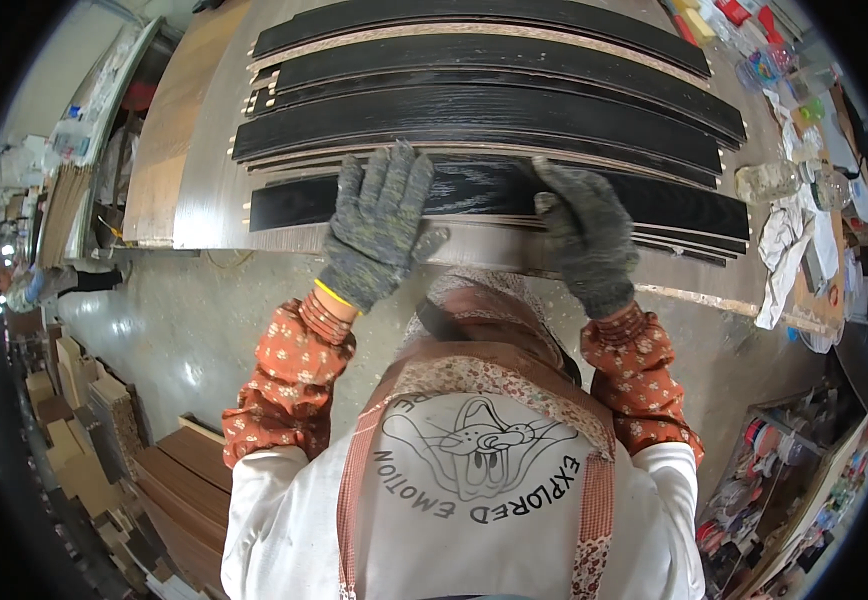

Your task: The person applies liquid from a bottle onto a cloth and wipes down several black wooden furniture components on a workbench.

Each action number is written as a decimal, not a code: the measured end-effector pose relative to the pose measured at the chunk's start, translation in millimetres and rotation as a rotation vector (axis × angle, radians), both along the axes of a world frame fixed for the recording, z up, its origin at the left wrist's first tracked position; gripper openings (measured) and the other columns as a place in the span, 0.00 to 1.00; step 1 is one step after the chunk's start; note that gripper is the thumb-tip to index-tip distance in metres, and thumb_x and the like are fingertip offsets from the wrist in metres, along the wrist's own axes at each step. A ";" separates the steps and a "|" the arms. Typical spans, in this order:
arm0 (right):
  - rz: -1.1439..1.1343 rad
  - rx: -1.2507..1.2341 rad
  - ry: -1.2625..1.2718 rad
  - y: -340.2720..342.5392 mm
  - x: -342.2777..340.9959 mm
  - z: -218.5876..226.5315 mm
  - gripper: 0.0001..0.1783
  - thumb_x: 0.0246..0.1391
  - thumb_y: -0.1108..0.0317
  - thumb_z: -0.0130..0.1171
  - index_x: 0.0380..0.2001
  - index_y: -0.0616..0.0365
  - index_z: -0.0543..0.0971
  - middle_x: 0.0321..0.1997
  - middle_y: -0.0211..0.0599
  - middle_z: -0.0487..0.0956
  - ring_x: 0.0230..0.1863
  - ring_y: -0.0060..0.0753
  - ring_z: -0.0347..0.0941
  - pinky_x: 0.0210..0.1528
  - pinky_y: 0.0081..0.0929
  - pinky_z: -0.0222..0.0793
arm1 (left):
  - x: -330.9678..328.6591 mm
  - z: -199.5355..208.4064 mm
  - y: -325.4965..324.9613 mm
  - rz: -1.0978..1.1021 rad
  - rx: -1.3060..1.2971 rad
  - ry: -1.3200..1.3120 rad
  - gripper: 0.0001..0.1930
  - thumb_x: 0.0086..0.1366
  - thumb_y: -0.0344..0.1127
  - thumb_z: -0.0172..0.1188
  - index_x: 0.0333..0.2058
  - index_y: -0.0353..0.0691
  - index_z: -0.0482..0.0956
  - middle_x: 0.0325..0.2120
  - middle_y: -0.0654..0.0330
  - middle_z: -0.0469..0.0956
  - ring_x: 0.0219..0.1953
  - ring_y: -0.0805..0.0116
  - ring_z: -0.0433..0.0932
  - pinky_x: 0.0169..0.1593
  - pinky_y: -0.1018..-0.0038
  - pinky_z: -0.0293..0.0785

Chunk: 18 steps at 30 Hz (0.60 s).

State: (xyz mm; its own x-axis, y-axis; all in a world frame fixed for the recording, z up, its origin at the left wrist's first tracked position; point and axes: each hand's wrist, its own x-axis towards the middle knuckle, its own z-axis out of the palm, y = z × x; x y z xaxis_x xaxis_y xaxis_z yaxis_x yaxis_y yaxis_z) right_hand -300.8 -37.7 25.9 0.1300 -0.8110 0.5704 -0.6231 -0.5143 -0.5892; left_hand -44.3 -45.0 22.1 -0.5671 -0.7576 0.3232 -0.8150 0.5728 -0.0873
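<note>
Long black wood-grain boards lie in stacked rows across the workbench. My left hand (pixel 379 220), in a grey knit glove with a yellow cuff edge, lies flat on the nearest black board (pixel 484 183), fingers stretched out and pointing away from me. Toward that board's right half is my right hand (pixel 591 240), also gloved. Its fingers bend inward to the left over the board, the thumb apart from them. A small pale spot shows at its fingertips, too small to make out. I see nothing else in that hand.
Behind are more stacked black boards (pixel 474 118) with pale edges. The workbench (pixel 204 205) front edge runs just before me. Plastic bottles (pixel 769 182) and a white cloth (pixel 786 250) lie at its right end. Brown panels (pixel 182 480) stand at lower left, a cluttered shelf (pixel 769 450) at lower right.
</note>
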 end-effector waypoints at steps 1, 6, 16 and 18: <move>-0.042 -0.058 -0.050 1.3 -13.1 -2.3 0.14 0.55 0.68 0.56 0.46 0.53 0.78 0.43 0.38 0.79 0.42 0.39 0.76 0.44 0.33 0.74 | -8.9 2.0 2.1 -0.009 0.015 0.003 0.38 0.61 0.56 0.54 0.63 0.38 0.58 0.64 0.48 0.55 0.67 0.52 0.51 0.67 0.52 0.43; -0.512 0.060 -0.155 34.1 -85.9 -1.4 0.15 0.56 0.69 0.56 0.47 0.56 0.78 0.48 0.37 0.79 0.50 0.36 0.73 0.56 0.31 0.66 | -18.9 3.3 2.8 -0.102 0.000 0.018 0.36 0.60 0.53 0.57 0.61 0.39 0.61 0.62 0.51 0.59 0.65 0.53 0.55 0.66 0.53 0.48; -1.050 0.029 -0.145 63.8 -244.7 -45.3 0.16 0.57 0.67 0.55 0.48 0.60 0.77 0.49 0.41 0.78 0.50 0.37 0.72 0.55 0.31 0.65 | 14.4 4.6 3.6 0.201 0.035 -0.040 0.42 0.56 0.57 0.58 0.64 0.39 0.56 0.64 0.47 0.56 0.65 0.47 0.54 0.66 0.51 0.44; -1.072 0.144 -0.053 53.8 -258.2 -41.5 0.18 0.57 0.62 0.55 0.48 0.57 0.78 0.48 0.44 0.78 0.50 0.42 0.72 0.55 0.33 0.64 | 10.5 0.6 7.9 0.265 0.049 -0.049 0.42 0.58 0.56 0.57 0.65 0.40 0.54 0.65 0.47 0.54 0.67 0.48 0.51 0.67 0.52 0.41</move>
